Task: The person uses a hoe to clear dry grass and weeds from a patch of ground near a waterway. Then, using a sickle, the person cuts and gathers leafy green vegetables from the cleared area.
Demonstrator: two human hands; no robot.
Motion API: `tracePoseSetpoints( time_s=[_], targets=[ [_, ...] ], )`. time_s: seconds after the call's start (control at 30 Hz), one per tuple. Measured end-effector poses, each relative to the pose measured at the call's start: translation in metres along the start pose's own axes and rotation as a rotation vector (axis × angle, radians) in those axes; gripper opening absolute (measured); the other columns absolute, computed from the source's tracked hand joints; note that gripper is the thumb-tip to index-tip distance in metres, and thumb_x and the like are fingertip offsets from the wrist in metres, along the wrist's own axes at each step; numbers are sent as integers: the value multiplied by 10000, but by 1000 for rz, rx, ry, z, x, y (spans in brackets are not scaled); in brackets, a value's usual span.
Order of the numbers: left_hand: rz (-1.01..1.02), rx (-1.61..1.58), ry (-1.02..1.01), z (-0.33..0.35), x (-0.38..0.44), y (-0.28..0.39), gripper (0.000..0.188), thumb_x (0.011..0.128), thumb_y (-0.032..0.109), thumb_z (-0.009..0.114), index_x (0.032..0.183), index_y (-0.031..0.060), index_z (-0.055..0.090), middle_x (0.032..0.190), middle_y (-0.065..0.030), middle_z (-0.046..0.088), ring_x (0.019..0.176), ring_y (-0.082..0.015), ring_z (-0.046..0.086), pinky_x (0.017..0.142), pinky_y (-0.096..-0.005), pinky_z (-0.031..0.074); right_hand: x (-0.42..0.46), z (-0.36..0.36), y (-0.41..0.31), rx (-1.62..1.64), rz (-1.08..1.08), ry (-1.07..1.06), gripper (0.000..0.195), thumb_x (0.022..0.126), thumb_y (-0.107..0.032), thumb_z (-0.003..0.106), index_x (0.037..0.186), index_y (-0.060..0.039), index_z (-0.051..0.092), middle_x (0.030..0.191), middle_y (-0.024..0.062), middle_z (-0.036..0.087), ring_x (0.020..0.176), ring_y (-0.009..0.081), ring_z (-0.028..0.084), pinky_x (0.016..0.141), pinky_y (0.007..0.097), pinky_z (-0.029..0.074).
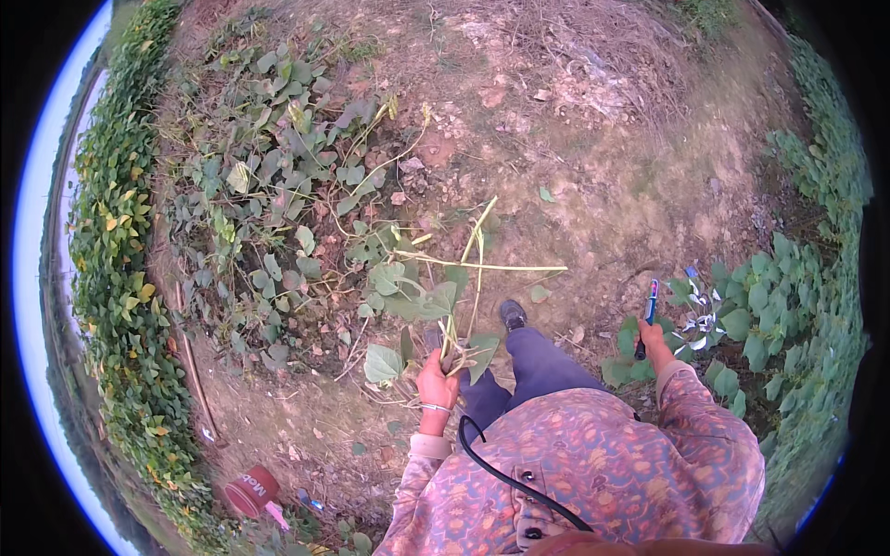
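My left hand is closed around a bunch of cut green vine stems. Broad leaves hang from the bunch, and two long pale stalks cross above it. Off to the right, my right hand grips a slim tool with a dark handle and a blue and pink upper part, pointing away from me. It looks like a knife, but its edge is too small to make out. Leafy green plants are right beside that hand.
Tangled vines cover the ground ahead left. A long-handled wooden tool lies by a leafy hedge row. Nearer is a red bucket bearing writing. Dry brush is piled farther ahead; dense greenery borders the right.
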State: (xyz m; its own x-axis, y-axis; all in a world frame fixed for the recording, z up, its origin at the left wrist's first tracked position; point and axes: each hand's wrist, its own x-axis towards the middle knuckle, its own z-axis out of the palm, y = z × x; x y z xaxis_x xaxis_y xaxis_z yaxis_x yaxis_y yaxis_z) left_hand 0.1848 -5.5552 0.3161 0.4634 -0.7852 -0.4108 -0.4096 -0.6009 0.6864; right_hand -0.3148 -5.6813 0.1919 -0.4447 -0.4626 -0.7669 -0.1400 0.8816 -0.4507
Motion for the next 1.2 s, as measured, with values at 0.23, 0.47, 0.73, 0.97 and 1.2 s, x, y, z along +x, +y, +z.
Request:
tracePoseSetpoints(
  time_s=[0.23, 0.47, 0.73, 0.97, 1.2],
  targets=[
    [158, -537, -330, 12, 51, 192, 365, 744, -29, 565, 1107, 6, 544, 947, -33, 611, 853, -112, 562, 746, -246, 453, 0, -29, 94, 84, 238, -153, 280, 865, -248, 500, 683, -43, 440, 485, 105, 467, 362, 263, 462, 354, 400, 418],
    [129, -911, -471, 58, 97, 324, 458, 731, 166, 718, 1132, 28, 546, 1024, -74, 611, 939, -173, 566, 858, -306, 417, 16, 12, 124, 5, 209, -270, 241, 851, -237, 516, 698, -51, 496, 515, 78, 479, 400, 232, 466, 387, 372, 393],
    [422, 286, -224, 77, 131, 221, 657, 653, 348, 732, 1172, 13, 510, 1224, -205, 464, 1138, -320, 452, 992, -364, 341, -44, 31, -7, 36, 226, -470, 221, 869, -257, 484, 735, -81, 499, 540, 36, 467, 442, 176, 455, 413, 315, 386],
    [-248, 113, 64, -30, 28, -107, 451, 727, 227, 660, 1119, 30, 555, 1001, -142, 638, 945, -266, 609, 835, -337, 467, -9, 26, -24, -83, 87, -534, 318, 885, -285, 444, 651, -71, 451, 504, 55, 438, 419, 204, 438, 402, 339, 372],
    [-1240, -1199, 1143, -23, -295, -312, 127, 800, 138, 532, 891, 59, 572, 769, -65, 587, 647, -209, 583, 507, -369, 453, -37, 41, -77, -327, 56, -353, 305, 863, -288, 455, 717, -25, 506, 618, 98, 533, 537, 232, 502, 508, 383, 401]
  ],
)
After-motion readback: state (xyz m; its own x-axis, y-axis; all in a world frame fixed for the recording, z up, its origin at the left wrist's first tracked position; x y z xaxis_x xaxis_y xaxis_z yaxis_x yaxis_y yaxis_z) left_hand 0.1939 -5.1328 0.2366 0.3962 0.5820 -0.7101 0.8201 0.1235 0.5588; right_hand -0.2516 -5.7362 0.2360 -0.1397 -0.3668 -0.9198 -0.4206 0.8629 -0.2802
